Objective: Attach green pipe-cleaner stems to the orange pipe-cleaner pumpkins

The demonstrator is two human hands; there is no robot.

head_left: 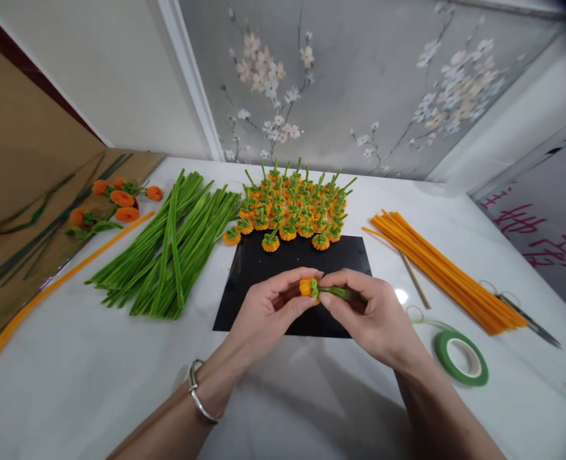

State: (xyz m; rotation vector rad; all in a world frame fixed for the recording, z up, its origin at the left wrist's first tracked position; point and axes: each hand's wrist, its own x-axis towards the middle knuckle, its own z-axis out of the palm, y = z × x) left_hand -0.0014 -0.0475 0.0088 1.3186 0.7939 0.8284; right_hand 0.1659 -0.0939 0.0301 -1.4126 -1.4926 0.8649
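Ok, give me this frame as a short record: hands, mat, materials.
Left hand: pinching an orange chenille flower head
Right hand: holding its green stem
Black mat: on white table, beneath the hands
Beyond hands: cluster of similar flowers, stems mostly up
Left side: green pipe cleaners
Right side: orange pipe cleaners, green tape roll

Head-worn view, forward and down

1. Room to pass: the desk (96,377) in front of the green strips (163,249).
2. Left hand (268,306) and right hand (367,310) obstruct the black sheet (306,259); crowded flowers (290,206) bar its far edge.
3. Rightward, tape roll (442,358) and orange strips (448,275) narrow the way.
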